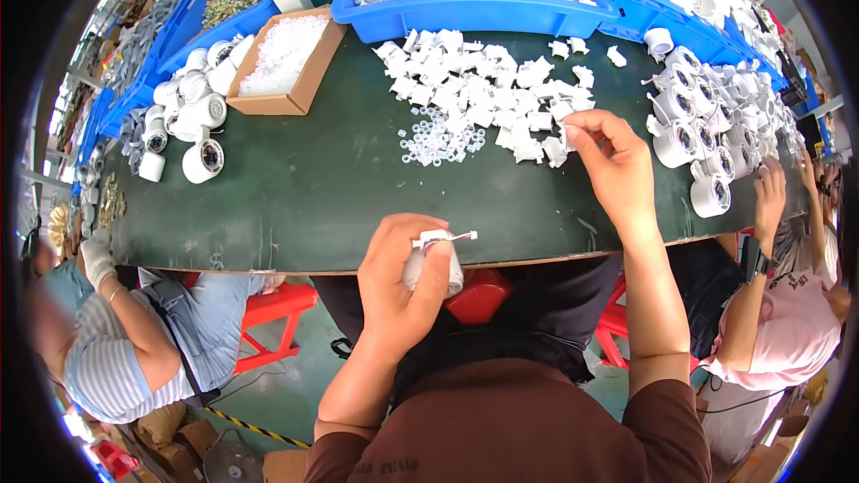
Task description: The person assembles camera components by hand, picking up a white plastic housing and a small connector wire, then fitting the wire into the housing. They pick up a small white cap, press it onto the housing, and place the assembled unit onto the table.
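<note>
My left hand (389,282) is wrapped around a white cylindrical housing (455,281) at the table's front edge. From its top a short thin cable with a small white connector (472,235) sticks out to the right. Farther off, my right hand (619,174) reaches to the right edge of a heap of white plastic brackets (470,72). Its thumb and forefinger pinch one small white bracket (561,111) there, partly covered by the fingertips. Just left of that heap lie many small translucent rings (438,138).
A cardboard box (284,100) of translucent pieces stands back left, beside several white camera housings (204,159). Blue bins (474,18) line the far side. Rows of white cameras (710,195) occupy the right. Co-workers sit at both sides; one hand (768,197) touches the table at right.
</note>
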### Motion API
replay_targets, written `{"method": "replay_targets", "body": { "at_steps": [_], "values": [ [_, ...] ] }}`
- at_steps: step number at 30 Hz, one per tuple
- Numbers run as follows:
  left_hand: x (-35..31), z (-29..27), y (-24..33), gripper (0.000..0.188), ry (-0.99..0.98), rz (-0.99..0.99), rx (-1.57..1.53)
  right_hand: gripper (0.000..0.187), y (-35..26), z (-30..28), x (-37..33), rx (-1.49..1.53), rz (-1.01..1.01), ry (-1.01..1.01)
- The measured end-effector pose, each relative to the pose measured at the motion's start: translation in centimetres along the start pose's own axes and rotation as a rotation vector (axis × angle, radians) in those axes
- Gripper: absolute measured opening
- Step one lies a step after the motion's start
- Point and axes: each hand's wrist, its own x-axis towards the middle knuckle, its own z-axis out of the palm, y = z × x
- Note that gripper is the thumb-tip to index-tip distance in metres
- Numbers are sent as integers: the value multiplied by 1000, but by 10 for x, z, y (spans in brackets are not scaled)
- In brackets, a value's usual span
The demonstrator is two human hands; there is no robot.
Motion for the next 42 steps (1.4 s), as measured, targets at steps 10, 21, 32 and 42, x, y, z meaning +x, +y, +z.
{"method": "replay_targets", "body": {
  "at_steps": [10, 21, 32, 42],
  "values": [
    [4, 4, 8, 24, -131, -750, -922, 28, -41, 40, -66, 494, -337, -378],
    [1, -12, 5, 21, -122, -601, -775, 35, -54, 40, -56, 180, -506, -407],
    [-3, -6, -5, 15, 173, -102, 72, 36, -69, 46, -65, 839, 64, -570],
    [-2, 3, -7, 33, 169, 123, 289, 38, -73, 77, -81, 783, -31, -427]
  ]
}}
